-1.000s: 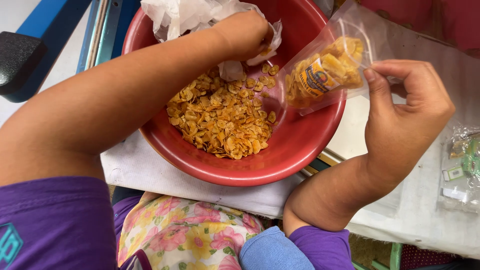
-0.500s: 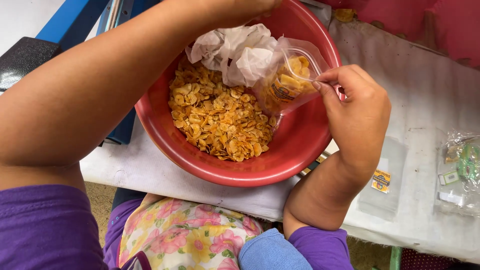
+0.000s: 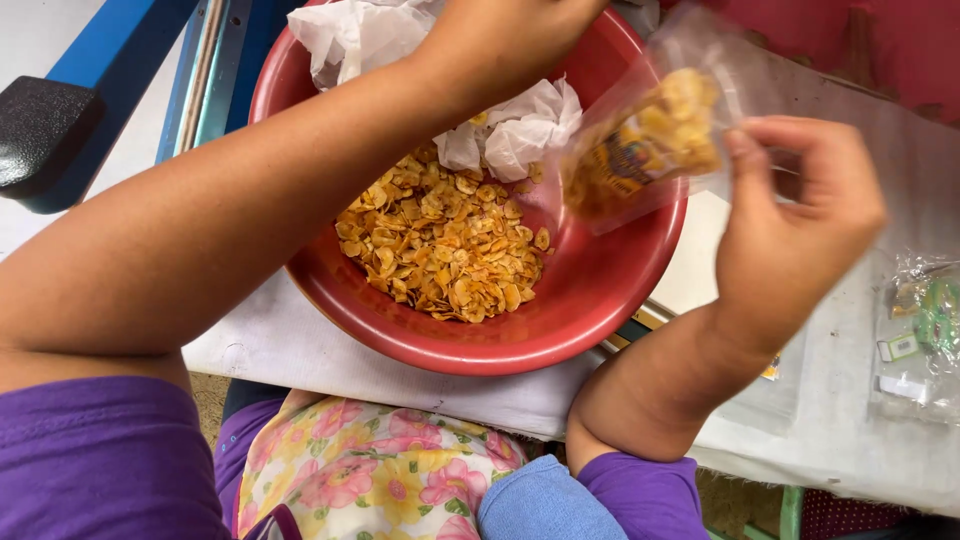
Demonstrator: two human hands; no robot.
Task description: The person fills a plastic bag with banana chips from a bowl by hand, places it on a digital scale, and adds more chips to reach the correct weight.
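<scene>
Fingers of left hand hidden past frame top above red bowl; grip cannot be told. Bowl on white tabletop holds heap of golden chips and crumpled white paper. Right hand fingers pinch clear chip-filled bag, tilted above bowl's right rim. Step looks like bag filling; next move needs bag mouth held wide, steady over bowl.

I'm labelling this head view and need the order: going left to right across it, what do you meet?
Black pad on the blue frame → round red plastic bowl of golden chips → clear plastic bag part-filled with chips → right hand → clear wrappers with green bits.
</scene>
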